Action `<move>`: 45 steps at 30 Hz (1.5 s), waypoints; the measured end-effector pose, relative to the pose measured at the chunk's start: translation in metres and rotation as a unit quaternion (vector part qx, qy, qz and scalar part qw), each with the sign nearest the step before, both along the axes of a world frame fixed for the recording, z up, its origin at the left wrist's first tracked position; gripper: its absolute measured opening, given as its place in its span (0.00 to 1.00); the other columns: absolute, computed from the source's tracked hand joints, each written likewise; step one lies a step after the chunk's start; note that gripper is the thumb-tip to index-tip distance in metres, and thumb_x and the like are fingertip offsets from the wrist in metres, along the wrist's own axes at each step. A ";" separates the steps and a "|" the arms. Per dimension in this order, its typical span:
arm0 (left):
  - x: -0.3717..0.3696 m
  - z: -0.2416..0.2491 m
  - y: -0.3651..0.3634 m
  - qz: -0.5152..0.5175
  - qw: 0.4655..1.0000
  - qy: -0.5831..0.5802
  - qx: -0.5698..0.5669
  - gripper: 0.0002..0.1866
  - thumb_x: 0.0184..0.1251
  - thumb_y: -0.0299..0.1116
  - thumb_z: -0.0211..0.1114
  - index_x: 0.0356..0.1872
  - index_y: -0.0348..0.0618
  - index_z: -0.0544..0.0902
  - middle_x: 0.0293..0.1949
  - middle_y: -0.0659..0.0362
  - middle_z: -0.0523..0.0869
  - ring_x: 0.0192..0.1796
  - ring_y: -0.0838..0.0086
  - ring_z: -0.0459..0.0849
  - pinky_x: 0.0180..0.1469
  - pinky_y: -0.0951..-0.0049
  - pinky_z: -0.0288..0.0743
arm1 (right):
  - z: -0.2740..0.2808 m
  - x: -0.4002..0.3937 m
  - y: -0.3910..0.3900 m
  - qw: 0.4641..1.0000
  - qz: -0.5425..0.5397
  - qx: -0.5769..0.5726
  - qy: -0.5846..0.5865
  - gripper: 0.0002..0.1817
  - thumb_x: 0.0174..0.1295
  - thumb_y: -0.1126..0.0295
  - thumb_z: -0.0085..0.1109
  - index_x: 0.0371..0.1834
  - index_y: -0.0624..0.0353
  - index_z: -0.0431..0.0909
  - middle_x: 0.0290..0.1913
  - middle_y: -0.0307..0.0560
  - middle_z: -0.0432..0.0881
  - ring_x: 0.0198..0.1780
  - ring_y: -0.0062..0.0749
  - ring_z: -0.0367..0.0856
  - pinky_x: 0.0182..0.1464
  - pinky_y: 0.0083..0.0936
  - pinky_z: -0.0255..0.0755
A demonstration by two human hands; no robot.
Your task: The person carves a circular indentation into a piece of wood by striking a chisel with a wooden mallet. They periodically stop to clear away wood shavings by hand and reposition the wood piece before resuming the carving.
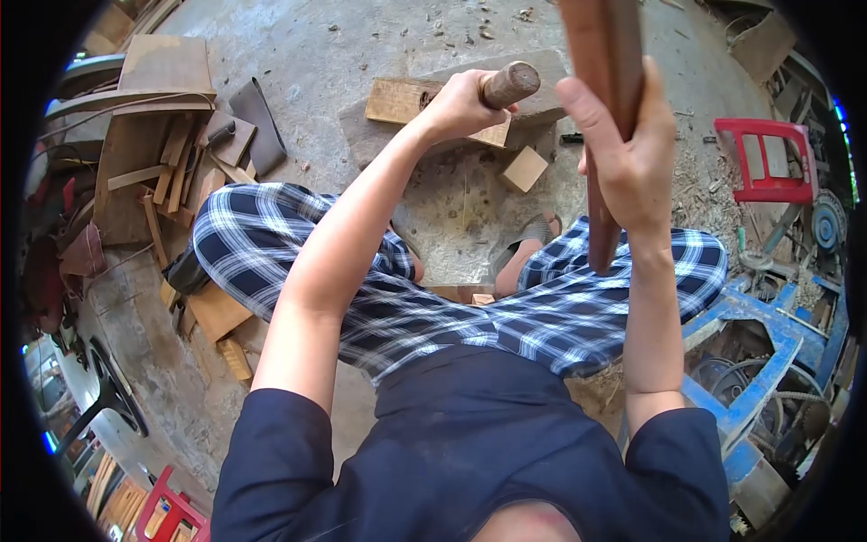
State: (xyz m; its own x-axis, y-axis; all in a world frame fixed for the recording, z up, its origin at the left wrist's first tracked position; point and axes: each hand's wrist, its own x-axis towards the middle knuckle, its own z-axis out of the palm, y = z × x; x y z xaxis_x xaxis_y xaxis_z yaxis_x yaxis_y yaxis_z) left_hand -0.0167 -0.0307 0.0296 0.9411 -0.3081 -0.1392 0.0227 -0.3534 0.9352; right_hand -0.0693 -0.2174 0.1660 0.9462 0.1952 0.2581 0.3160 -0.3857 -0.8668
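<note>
My left hand [459,107] is wrapped round a round wooden handle [512,85], whose end points up to the right. Under it a light wooden block [395,100] lies across a grey slab [540,83]; whatever the handle's lower end touches is hidden by the hand. My right hand [634,161] grips a long dark reddish-brown wooden piece [607,54], raised over my right leg and running out of the top of the view. A small wooden cube [524,170] lies on the floor beside the slab.
Wood scraps [172,163] are piled at the left. At the right are a red plastic stool [786,161], wood shavings [700,176] and a blue metal frame [768,316]. My legs in plaid trousers [271,235] spread either side of the work spot.
</note>
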 end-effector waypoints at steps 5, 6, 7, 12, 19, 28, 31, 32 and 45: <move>0.007 -0.010 0.001 -0.004 1.000 -0.018 -0.025 0.11 0.54 0.22 0.70 0.40 0.41 0.88 0.37 0.59 0.92 0.41 0.77 0.87 0.50 0.71 0.81 | -0.045 0.008 -0.009 0.981 0.015 -0.190 0.029 0.31 0.63 0.50 0.71 0.56 0.67 0.75 0.45 0.67 0.88 0.44 0.54 0.91 0.47 0.39 0.84; 0.008 -0.019 0.000 -0.005 0.998 -0.021 -0.051 0.11 0.54 0.22 0.71 0.40 0.41 0.88 0.37 0.59 0.92 0.42 0.77 0.87 0.50 0.71 0.81 | -0.037 0.008 -0.010 0.982 0.009 -0.187 0.027 0.31 0.63 0.50 0.71 0.56 0.67 0.75 0.45 0.67 0.88 0.44 0.54 0.91 0.47 0.39 0.84; 0.007 -0.020 -0.002 0.003 0.997 -0.050 -0.062 0.11 0.54 0.22 0.71 0.40 0.40 0.89 0.37 0.59 0.92 0.42 0.78 0.87 0.50 0.71 0.81 | -0.023 0.010 -0.009 0.982 0.021 -0.180 0.046 0.31 0.63 0.51 0.70 0.55 0.67 0.75 0.45 0.67 0.88 0.45 0.54 0.91 0.47 0.39 0.84; 0.002 -0.017 0.002 0.019 0.999 -0.020 -0.018 0.10 0.56 0.22 0.70 0.40 0.40 0.88 0.38 0.59 0.92 0.43 0.78 0.87 0.52 0.71 0.81 | -0.008 0.002 0.003 0.998 -0.004 0.038 -0.047 0.23 0.66 0.53 0.71 0.48 0.60 0.75 0.29 0.38 0.80 0.22 0.20 0.78 0.21 0.18 0.71; 0.006 -0.026 0.002 0.006 0.999 -0.019 -0.032 0.09 0.56 0.23 0.71 0.39 0.42 0.88 0.38 0.59 0.92 0.42 0.76 0.89 0.51 0.71 0.82 | -0.023 0.002 -0.014 0.982 0.024 -0.182 0.052 0.32 0.64 0.49 0.69 0.59 0.66 0.74 0.40 0.61 0.89 0.41 0.46 0.92 0.46 0.38 0.84; 0.004 -0.025 0.010 0.019 0.998 -0.029 -0.060 0.07 0.57 0.24 0.71 0.37 0.39 0.87 0.38 0.59 0.92 0.41 0.76 0.88 0.51 0.70 0.82 | -0.036 0.007 -0.010 0.961 0.037 -0.253 0.107 0.34 0.63 0.48 0.69 0.60 0.64 0.73 0.45 0.67 0.87 0.48 0.55 0.89 0.51 0.44 0.80; 0.005 -0.037 0.019 0.048 0.995 -0.002 -0.084 0.07 0.58 0.23 0.69 0.38 0.39 0.86 0.39 0.59 0.92 0.40 0.78 0.87 0.47 0.71 0.82 | -0.037 0.006 -0.008 0.973 0.010 -0.193 0.129 0.36 0.63 0.47 0.70 0.61 0.65 0.73 0.46 0.64 0.88 0.47 0.52 0.89 0.53 0.43 0.79; 0.007 -0.041 0.021 0.061 0.990 -0.001 -0.126 0.07 0.57 0.22 0.70 0.38 0.39 0.86 0.39 0.59 0.92 0.40 0.78 0.88 0.46 0.71 0.82 | -0.041 0.008 -0.009 0.973 0.012 -0.194 0.125 0.36 0.63 0.47 0.70 0.61 0.65 0.73 0.46 0.64 0.88 0.47 0.52 0.89 0.53 0.43 0.79; 0.010 -0.031 0.028 0.234 0.955 0.001 -0.185 0.13 0.58 0.17 0.68 0.43 0.39 0.81 0.43 0.53 0.91 0.50 0.68 0.90 0.57 0.65 0.83 | -0.053 -0.001 -0.010 0.968 0.007 -0.075 0.238 0.37 0.62 0.46 0.70 0.60 0.68 0.74 0.38 0.56 0.86 0.30 0.33 0.87 0.28 0.29 0.80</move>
State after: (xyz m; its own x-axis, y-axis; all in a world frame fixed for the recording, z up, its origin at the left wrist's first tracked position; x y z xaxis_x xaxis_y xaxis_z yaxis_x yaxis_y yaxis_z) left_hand -0.0068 -0.0026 -0.0017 0.9877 0.1173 -0.1034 0.0982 0.0492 0.9939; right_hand -0.0706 -0.2270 0.1126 0.9479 0.2107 -0.2390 -0.0992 -0.5175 -0.8499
